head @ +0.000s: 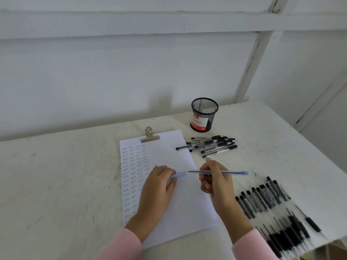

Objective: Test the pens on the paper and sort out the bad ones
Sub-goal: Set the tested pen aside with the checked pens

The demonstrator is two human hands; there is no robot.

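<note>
A person in pink sleeves (124,244) sits at a white table (56,175), seen from above. A sheet of white paper (187,212) lies in front of them, held at its top edge by a silver bulldog clip (149,136); its left side is filled with columns of small pen marks.

The left hand (159,186) rests on the paper, fingers curled round a pale blue pen cap (178,174). The right hand (214,181) grips an uncapped blue pen (234,173) by the middle of its barrel. The pen is level above the paper's right edge, its tip pointing left towards the cap, close to it but apart.

At the far side of the table stands a black wire-mesh pen cup (203,115) with a red and white label (199,123) reading "Ball Pens". What is inside it cannot be made out.

Between the cup and the right hand lies a small loose heap of black-capped pens (208,145), just beside the paper's upper right corner. A larger batch of black pens (272,207) lies at the table's near right edge — roughly side by side, blurred towards the corner.
</note>
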